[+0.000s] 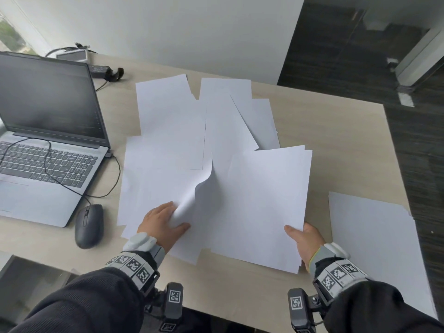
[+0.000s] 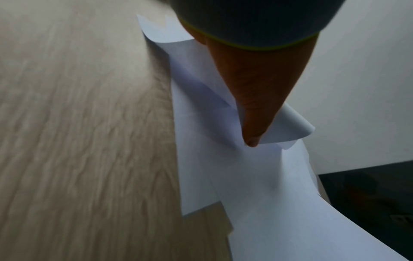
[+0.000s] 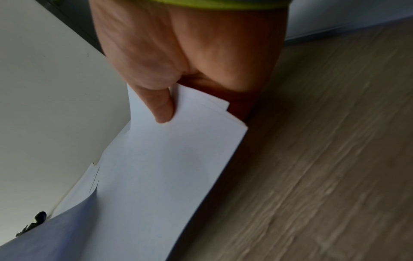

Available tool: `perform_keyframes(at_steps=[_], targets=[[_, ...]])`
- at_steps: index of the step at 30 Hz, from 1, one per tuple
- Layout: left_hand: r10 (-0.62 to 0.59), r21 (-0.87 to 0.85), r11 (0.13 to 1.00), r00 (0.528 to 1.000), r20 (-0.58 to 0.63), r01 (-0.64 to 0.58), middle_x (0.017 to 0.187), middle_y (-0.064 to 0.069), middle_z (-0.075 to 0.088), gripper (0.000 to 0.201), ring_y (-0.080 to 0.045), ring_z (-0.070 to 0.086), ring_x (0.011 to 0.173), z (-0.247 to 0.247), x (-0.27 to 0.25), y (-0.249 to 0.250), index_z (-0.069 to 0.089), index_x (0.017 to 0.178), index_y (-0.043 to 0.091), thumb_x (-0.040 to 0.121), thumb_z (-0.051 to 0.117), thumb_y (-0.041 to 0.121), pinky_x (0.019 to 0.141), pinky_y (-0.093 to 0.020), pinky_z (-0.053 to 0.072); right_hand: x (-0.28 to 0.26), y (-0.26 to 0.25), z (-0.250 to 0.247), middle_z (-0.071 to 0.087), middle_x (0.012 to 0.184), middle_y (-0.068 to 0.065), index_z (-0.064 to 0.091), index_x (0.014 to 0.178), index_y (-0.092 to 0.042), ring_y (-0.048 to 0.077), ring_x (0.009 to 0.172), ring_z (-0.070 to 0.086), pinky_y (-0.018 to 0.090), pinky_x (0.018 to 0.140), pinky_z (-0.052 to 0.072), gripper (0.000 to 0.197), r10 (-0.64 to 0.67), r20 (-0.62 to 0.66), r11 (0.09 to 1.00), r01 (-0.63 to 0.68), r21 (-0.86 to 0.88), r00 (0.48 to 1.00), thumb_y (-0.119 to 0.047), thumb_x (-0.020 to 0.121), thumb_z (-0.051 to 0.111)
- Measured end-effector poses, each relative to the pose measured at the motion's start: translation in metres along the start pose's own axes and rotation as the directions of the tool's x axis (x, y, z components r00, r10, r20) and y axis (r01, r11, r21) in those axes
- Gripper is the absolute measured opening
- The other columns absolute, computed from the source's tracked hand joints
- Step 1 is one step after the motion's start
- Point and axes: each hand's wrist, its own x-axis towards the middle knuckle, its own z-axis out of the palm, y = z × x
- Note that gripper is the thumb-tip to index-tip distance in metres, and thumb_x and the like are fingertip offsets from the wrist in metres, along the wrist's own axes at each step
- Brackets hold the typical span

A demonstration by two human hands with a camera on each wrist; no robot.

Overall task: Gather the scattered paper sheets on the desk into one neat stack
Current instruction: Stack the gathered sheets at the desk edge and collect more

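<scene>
Several white paper sheets lie scattered and overlapping across the middle of the light wood desk. My right hand pinches the near right corner of a small bundle of sheets, thumb on top, fingers hidden beneath. My left hand grips the bundle's curled left edge, which buckles upward; in the left wrist view only a finger shows against the curled sheet. One more sheet lies apart at the desk's near right corner.
An open grey laptop sits at the left with a dark mouse and its cable in front. A charger and cables lie at the back left. The desk ends at the right above dark flooring.
</scene>
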Motion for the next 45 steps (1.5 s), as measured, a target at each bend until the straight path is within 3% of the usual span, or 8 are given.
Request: perform_keyframes(at_steps=[10, 13, 17, 22, 29, 33, 40, 45], targets=[[0.323, -0.052, 0.946, 0.94, 0.107, -0.319, 0.155, 0.019, 0.041, 0.07, -0.009, 0.023, 0.151, 0.025, -0.02, 0.09, 0.054, 0.141, 0.036, 0.081, 0.066, 0.069, 0.123, -0.03, 0.019, -0.01, -0.005, 0.009, 0.074, 0.102, 0.007, 0.069, 0.101, -0.02, 0.032, 0.099, 0.067, 0.052, 0.1, 0.049, 0.012, 0.003, 0.047, 1.0, -0.002, -0.023, 0.999, -0.026, 0.096, 0.059], [0.38, 0.04, 0.916, 0.895, 0.234, -0.399, 0.16, 0.021, 0.031, 0.078, -0.01, 0.014, 0.154, 0.04, -0.025, 0.113, 0.048, 0.144, 0.041, 0.077, 0.059, 0.079, 0.125, -0.038, 0.018, -0.013, -0.015, 0.008, 0.063, 0.118, 0.014, 0.061, 0.123, -0.009, 0.035, 0.119, 0.056, 0.032, 0.102, 0.037, 0.049, 0.028, -0.012, 0.994, -0.029, -0.11, 1.0, -0.048, 0.1, 0.044], [0.424, 0.126, 0.86, 0.83, 0.363, -0.494, 0.166, 0.022, 0.012, 0.092, -0.01, -0.002, 0.155, 0.058, -0.032, 0.131, 0.028, 0.154, 0.043, 0.076, 0.045, 0.088, 0.125, -0.045, 0.001, -0.012, -0.017, 0.006, 0.049, 0.145, 0.015, 0.043, 0.144, -0.005, 0.032, 0.137, 0.042, 0.037, 0.109, 0.033, 0.076, 0.129, 0.016, 0.987, -0.127, -0.096, 0.992, -0.063, 0.096, 0.035], [0.494, 0.056, 0.831, 0.78, 0.385, -0.554, 0.167, 0.02, 0.004, 0.09, -0.007, -0.006, 0.155, 0.072, -0.037, 0.137, 0.015, 0.158, 0.041, 0.083, 0.046, 0.081, 0.126, -0.036, 0.004, -0.012, -0.003, 0.007, 0.076, 0.102, -0.005, 0.07, 0.114, -0.019, 0.022, 0.1, 0.069, 0.045, 0.101, 0.049, 0.029, 0.018, 0.08, 0.996, -0.012, -0.084, 0.997, -0.034, 0.089, 0.067], [0.221, 0.202, 0.945, 0.957, 0.188, -0.258, 0.167, 0.013, -0.016, 0.084, -0.019, -0.016, 0.154, 0.055, -0.008, 0.11, 0.001, 0.158, 0.043, 0.091, 0.043, 0.071, 0.124, -0.047, 0.002, 0.003, -0.011, -0.026, 0.071, 0.095, 0.003, 0.067, 0.106, -0.017, 0.028, 0.092, 0.067, 0.04, 0.092, 0.053, 0.015, -0.02, -0.097, 0.991, 0.007, -0.131, 0.995, -0.015, 0.093, 0.06], [0.126, 0.321, 0.929, 0.972, 0.2, -0.186, 0.166, 0.017, -0.019, 0.097, -0.019, -0.017, 0.154, 0.049, 0.0, 0.086, -0.011, 0.156, 0.044, 0.082, 0.038, 0.083, 0.123, -0.053, 0.003, 0.008, -0.019, -0.046, 0.068, 0.098, 0.006, 0.062, 0.106, -0.02, 0.029, 0.092, 0.062, 0.033, 0.087, 0.045, 0.015, -0.06, -0.217, 0.995, 0.04, -0.095, 0.974, -0.014, 0.094, 0.056], [0.139, 0.368, 0.916, 0.987, 0.078, -0.158, 0.142, 0.01, 0.039, 0.061, -0.018, 0.031, 0.137, 0.034, -0.007, 0.09, 0.036, 0.141, 0.042, 0.086, 0.044, 0.067, 0.111, -0.042, 0.023, 0.015, -0.02, -0.053, 0.067, 0.096, 0.009, 0.062, 0.098, -0.018, 0.031, 0.09, 0.06, 0.034, 0.083, 0.044, 0.011, -0.066, -0.331, 0.997, 0.05, -0.057, 0.941, -0.011, 0.092, 0.055], [0.075, 0.338, 0.936, 0.994, 0.083, -0.099, 0.122, 0.008, 0.053, 0.035, -0.018, 0.046, 0.119, 0.018, 0.016, 0.102, 0.055, 0.116, 0.036, 0.09, 0.045, 0.058, 0.101, -0.039, 0.032, 0.017, -0.021, -0.052, 0.067, 0.096, 0.006, 0.062, 0.101, -0.02, 0.03, 0.09, 0.06, 0.034, 0.085, 0.043, 0.015, -0.048, -0.302, 0.999, 0.043, -0.024, 0.952, -0.01, 0.092, 0.055]])
